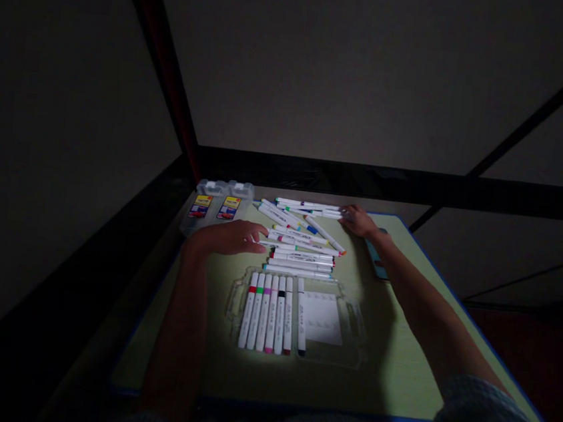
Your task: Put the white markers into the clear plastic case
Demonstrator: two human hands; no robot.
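White double-ended markers with coloured bands lie in a loose pile (303, 239) across the table, mostly sideways. My left hand (233, 237) is at the pile's left side, thumb and fingers apart around the left end of one marker. At the back right of the pile, the bent fingers of my right hand (357, 220) close on the right end of a marker (330, 213); the fingertips are partly hidden. In front lies a clear plastic case (346, 359), with several markers (265, 313) side by side in its left part and one slightly apart from them.
A white printed paper (323, 317) lies in the case's right part. Two clear lidded boxes with yellow labels (229, 208) are at the back left. A flat teal object, perhaps a phone (377, 256), lies under my right forearm. The pale green table (409, 379) has blue edges; walls stand behind and left.
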